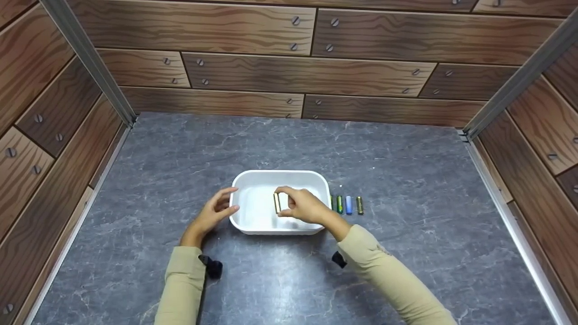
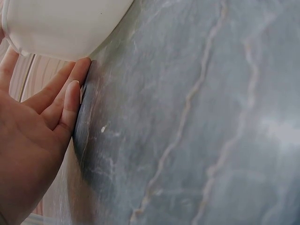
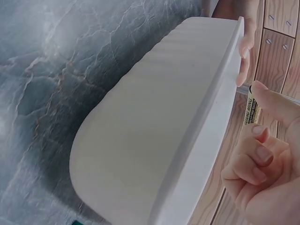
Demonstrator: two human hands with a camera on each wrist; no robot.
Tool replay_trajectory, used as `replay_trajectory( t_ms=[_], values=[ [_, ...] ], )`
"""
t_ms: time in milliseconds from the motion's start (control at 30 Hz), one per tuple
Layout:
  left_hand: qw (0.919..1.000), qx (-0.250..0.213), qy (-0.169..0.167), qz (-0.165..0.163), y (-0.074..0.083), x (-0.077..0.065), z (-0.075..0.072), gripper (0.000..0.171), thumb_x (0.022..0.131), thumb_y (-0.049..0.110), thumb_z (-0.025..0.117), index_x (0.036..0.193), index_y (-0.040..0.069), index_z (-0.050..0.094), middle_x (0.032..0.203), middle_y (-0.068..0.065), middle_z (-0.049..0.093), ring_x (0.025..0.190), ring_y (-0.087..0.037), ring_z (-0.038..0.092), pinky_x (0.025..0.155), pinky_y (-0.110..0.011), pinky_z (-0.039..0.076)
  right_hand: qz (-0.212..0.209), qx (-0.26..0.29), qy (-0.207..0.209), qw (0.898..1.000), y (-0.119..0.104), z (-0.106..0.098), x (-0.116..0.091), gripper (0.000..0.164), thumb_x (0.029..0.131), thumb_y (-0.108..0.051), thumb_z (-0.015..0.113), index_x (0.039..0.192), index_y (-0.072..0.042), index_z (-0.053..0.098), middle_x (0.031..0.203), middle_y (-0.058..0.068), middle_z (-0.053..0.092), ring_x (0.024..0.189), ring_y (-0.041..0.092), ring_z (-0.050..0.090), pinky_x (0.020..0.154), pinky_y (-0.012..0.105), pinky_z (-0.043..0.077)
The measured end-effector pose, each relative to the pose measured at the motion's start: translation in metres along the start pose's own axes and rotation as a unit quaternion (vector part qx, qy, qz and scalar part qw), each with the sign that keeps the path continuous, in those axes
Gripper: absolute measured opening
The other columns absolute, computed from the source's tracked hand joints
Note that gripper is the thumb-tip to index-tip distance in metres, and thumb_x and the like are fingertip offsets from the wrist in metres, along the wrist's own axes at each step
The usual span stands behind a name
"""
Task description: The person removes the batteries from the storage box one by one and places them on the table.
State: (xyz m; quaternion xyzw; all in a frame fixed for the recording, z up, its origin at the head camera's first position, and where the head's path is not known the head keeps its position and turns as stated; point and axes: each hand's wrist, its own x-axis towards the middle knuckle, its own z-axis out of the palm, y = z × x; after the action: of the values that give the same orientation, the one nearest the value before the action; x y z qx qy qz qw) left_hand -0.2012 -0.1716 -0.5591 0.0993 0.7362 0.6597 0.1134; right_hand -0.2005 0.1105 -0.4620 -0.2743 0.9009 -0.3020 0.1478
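A white rectangular plastic basin (image 1: 280,229) stands on the grey marbled table. Above its inside, my right hand (image 1: 305,205) pinches a slim battery (image 1: 277,203) by its two ends between thumb and index finger. Dark lettering shows on the gold wrap of this battery (image 3: 252,110) in the right wrist view; the other fingers curl toward the palm. At the basin's left end, my left hand (image 1: 212,214) touches the rim with thumb and fingertips, its fingers fairly straight. From the left wrist, several fingers (image 2: 56,91) show extended along the outside of the basin (image 2: 61,28).
Just right of the basin lie a green battery (image 1: 339,204), a blue battery (image 1: 348,205) and a dark battery (image 1: 360,205) in a row, with another green one partly hidden by the rim. Wood-patterned walls (image 1: 253,72) with metal corner posts enclose the table (image 1: 406,180).
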Motion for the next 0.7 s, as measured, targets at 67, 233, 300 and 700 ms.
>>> replay_trajectory(
  t_ms=[67,233,300,700],
  values=[
    [1.0000,0.000,-0.002,-0.002,0.000,0.000,0.000,0.055,0.092,0.010,0.064,0.141,0.001,0.040,0.134,-0.034,0.050,0.101,-0.006,0.062,0.085,-0.021,0.051,0.000,-0.002,0.005,1.000,0.002,-0.001,-0.002,0.054,0.086,-0.020,0.073,0.133,-0.005,0.052,0.065,-0.006,0.044,0.058,0.007,0.038,0.062,0.021,0.035],
    [0.9999,0.000,-0.007,-0.007,0.000,0.001,-0.001,0.055,0.092,0.009,0.063,0.142,0.001,0.040,0.135,-0.034,0.050,0.109,-0.022,0.062,0.086,-0.023,0.051,-0.001,-0.003,0.014,1.000,0.006,-0.005,-0.006,0.053,0.086,-0.021,0.073,0.132,-0.004,0.053,0.065,-0.003,0.047,0.059,0.006,0.039,0.062,0.021,0.036],
    [0.9999,-0.002,-0.006,-0.011,0.000,0.001,0.000,0.056,0.092,0.009,0.064,0.142,0.002,0.040,0.136,-0.033,0.050,0.111,-0.025,0.062,0.086,-0.023,0.051,0.005,0.003,0.012,1.000,0.007,-0.007,-0.008,0.054,0.086,-0.021,0.072,0.133,-0.004,0.052,0.066,-0.003,0.048,0.059,0.006,0.039,0.062,0.021,0.036],
    [0.9998,0.008,0.003,-0.015,0.001,0.001,0.000,0.055,0.092,0.010,0.064,0.142,0.004,0.041,0.137,-0.031,0.051,0.116,-0.031,0.060,0.088,-0.026,0.051,0.005,0.034,0.033,0.999,0.020,-0.016,-0.020,0.053,0.085,-0.016,0.073,0.131,-0.002,0.052,0.064,-0.002,0.048,0.057,0.006,0.039,0.061,0.021,0.037]
  ],
)
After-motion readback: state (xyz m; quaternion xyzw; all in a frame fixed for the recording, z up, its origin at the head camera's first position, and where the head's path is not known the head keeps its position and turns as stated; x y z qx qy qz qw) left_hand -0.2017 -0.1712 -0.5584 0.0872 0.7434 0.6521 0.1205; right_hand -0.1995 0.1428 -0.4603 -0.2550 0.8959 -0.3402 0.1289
